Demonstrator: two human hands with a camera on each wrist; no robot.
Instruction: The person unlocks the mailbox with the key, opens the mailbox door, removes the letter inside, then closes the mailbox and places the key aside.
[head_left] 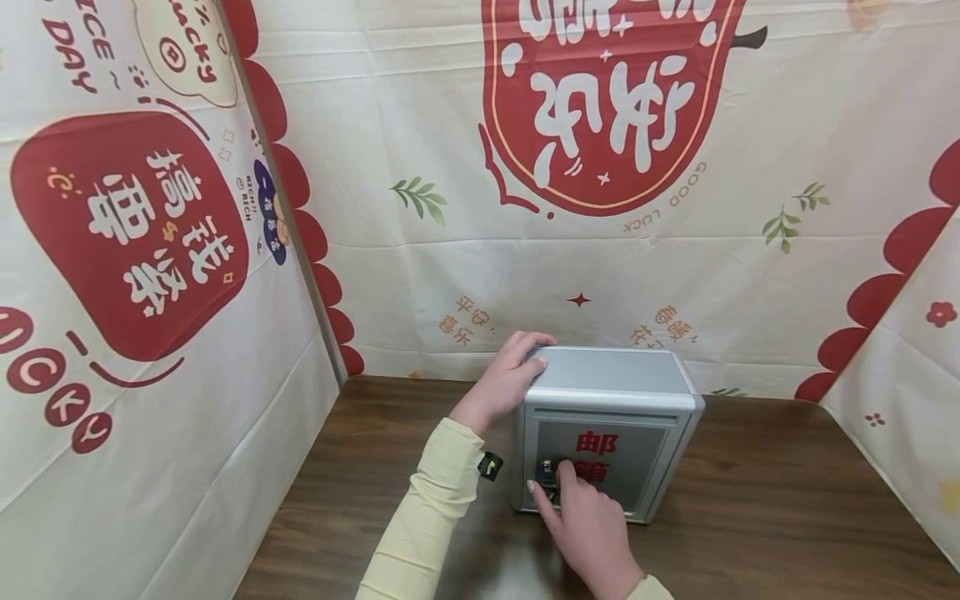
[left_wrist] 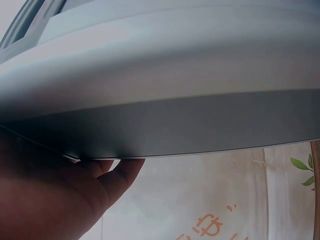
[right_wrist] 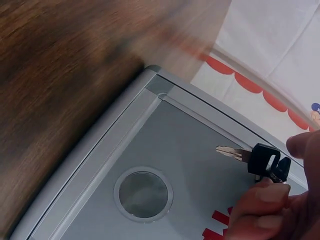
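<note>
A grey metal mailbox with red characters on its front stands upright on the wooden table. My left hand grips its top left corner, with the thumb on the top and fingers over the rear edge. In the left wrist view, that hand lies by the box's edge, its fingertips partly hidden. Low on the front, my right hand has thumb and forefinger around the black-headed keys. One key dangles with its blade bare in the right wrist view; the fingers hide the lock.
A round window is set in the mailbox's front panel. Printed cloth hangs behind the dark wooden table and along both sides, with the left cloth running close beside the table's edge.
</note>
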